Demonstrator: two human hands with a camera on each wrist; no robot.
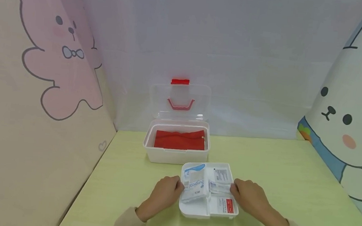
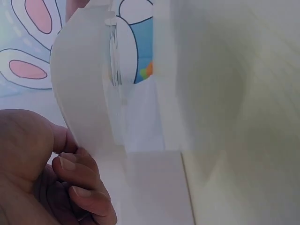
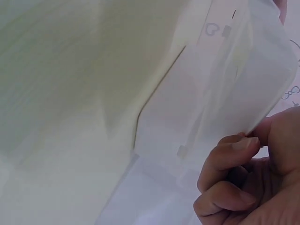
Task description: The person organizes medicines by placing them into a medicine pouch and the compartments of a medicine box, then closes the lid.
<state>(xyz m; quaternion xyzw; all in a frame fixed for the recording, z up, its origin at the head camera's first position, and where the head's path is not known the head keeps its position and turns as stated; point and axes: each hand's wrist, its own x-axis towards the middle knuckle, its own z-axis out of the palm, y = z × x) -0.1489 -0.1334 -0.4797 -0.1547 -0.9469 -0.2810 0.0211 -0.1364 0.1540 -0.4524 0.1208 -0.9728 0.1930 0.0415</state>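
A shallow white divided tray (image 1: 193, 210) is held up above the table between my two hands. My left hand (image 1: 166, 191) pinches its left rim, and my right hand (image 1: 251, 196) grips the right rim. In both wrist views the fingers curl at the edge of the tray (image 2: 84, 75), whose underside is off the tabletop. Inside lie a packet marked "Surgical" (image 1: 197, 189), a narrow clear-wrapped packet (image 1: 219, 187), a printed white packet (image 1: 221, 174) and a red-and-white packet (image 1: 225, 205). Behind the tray stands a white box (image 1: 177, 158) containing a red fabric pouch (image 1: 180, 141).
The box's clear lid (image 1: 159, 100) stands raised at the back, with a red handle (image 1: 180, 108) and a red latch (image 1: 180, 81). The light yellow tabletop (image 1: 280, 164) extends to both sides. Printed cloth walls (image 1: 253, 62) enclose it at the back and sides.
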